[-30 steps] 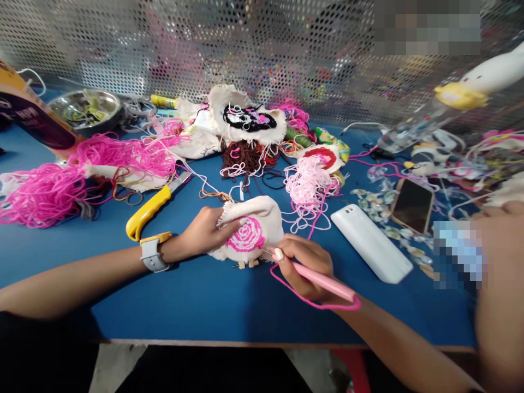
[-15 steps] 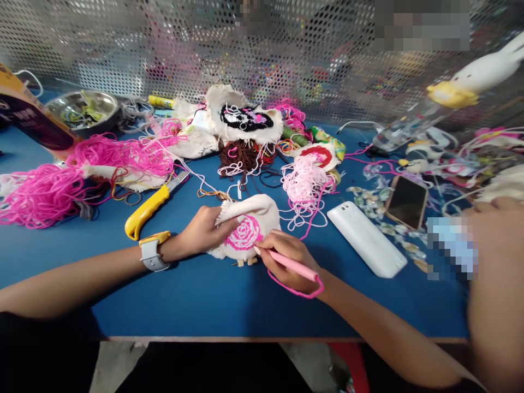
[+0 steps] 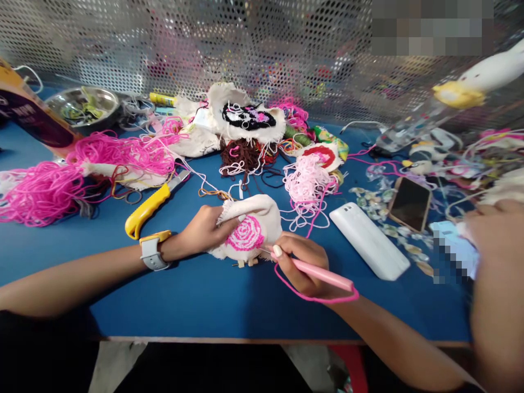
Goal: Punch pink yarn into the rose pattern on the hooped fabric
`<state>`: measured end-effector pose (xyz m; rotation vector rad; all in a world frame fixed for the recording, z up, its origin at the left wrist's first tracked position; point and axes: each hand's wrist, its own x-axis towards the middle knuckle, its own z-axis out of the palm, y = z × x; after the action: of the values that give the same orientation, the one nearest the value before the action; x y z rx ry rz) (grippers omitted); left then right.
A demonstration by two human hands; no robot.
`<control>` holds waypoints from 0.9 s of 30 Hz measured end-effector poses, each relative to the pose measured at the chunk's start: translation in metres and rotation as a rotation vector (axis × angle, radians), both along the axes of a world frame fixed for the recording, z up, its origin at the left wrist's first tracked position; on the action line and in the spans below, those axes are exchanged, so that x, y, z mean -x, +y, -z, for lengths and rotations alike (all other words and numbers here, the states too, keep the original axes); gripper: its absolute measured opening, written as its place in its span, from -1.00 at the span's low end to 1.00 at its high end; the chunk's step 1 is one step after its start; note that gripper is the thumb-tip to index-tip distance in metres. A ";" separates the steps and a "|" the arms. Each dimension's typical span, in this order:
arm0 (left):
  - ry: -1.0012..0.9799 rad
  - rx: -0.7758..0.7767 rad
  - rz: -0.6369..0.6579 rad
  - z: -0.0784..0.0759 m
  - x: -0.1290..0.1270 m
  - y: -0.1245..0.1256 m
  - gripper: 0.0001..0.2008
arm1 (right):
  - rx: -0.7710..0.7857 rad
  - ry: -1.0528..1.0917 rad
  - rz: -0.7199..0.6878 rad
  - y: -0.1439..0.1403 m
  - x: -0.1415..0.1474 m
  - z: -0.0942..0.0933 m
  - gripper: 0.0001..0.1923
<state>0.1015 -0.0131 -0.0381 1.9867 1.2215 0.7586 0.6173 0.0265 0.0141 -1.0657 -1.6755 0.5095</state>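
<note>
My left hand (image 3: 210, 229) is closed on the left side of a cream cloth in an embroidery hoop (image 3: 266, 213), thumb on top. A pink and white spiral of yarn (image 3: 244, 233) is worked into the cloth, and the hoop's wooden screw end points toward me. In my right hand (image 3: 301, 259) is a pink punch needle (image 3: 327, 274), gripped between thumb and fingers. Its thin metal tip lies at the right edge of the spiral; whether it touches the cloth I cannot tell. Bright pink yarn (image 3: 311, 298) loops from the handle's back end under my hand.
A yellow-handled knife (image 3: 148, 212) lies left of the hoop, near pink yarn heaps (image 3: 45, 191). Behind are punched cloth pieces (image 3: 249, 117) and pale pink yarn (image 3: 307, 180). Rightward lie a white device (image 3: 368, 240), a phone (image 3: 410, 203) and another person's hand (image 3: 495, 229).
My right hand has drawn back to the right with the punch needle, so its metal tip now shows. My left hand and the hoop stay nearly in place.
</note>
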 end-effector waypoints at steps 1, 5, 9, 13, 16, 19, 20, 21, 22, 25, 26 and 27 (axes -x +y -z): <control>-0.005 -0.004 0.002 0.000 0.000 0.000 -0.66 | 0.005 -0.008 0.037 0.002 -0.014 0.004 -0.66; -0.011 -0.008 0.004 0.001 0.000 0.000 -0.67 | 0.042 -0.033 0.121 0.000 -0.021 0.016 -0.66; -0.009 -0.010 -0.001 0.000 0.000 0.000 -0.66 | 0.057 -0.037 0.167 0.001 -0.025 0.020 -0.71; -0.028 -0.021 0.021 -0.002 -0.001 0.000 -0.65 | 0.058 -0.018 0.191 0.007 -0.045 0.024 -0.76; -0.021 -0.025 0.013 -0.001 0.000 0.000 -0.65 | 0.083 -0.026 0.180 0.009 -0.047 0.024 -0.79; 0.001 -0.026 -0.001 0.000 0.000 0.000 -0.64 | 0.149 -0.009 0.137 0.006 -0.039 0.021 -0.77; 0.005 -0.029 0.000 0.001 0.001 0.000 -0.64 | 0.176 -0.001 0.123 0.004 -0.035 0.020 -0.75; 0.008 -0.031 0.003 0.001 0.001 0.000 -0.64 | 0.198 0.003 0.110 0.003 -0.032 0.019 -0.74; 0.008 -0.034 0.007 0.001 0.001 0.000 -0.65 | 0.215 0.004 0.097 0.001 -0.028 0.018 -0.73; 0.005 -0.046 0.017 0.001 0.001 0.000 -0.66 | 0.206 0.020 0.072 -0.002 -0.018 0.013 -0.75; 0.005 -0.049 0.018 0.000 0.001 0.001 -0.66 | 0.194 0.028 0.063 -0.002 -0.014 0.011 -0.76; 0.005 -0.050 0.017 0.000 0.001 0.001 -0.66 | 0.185 0.034 0.053 -0.002 -0.010 0.009 -0.78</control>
<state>0.1008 -0.0124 -0.0382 2.0381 1.1971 0.7833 0.6273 0.0241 0.0046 -1.2250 -1.5890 0.6549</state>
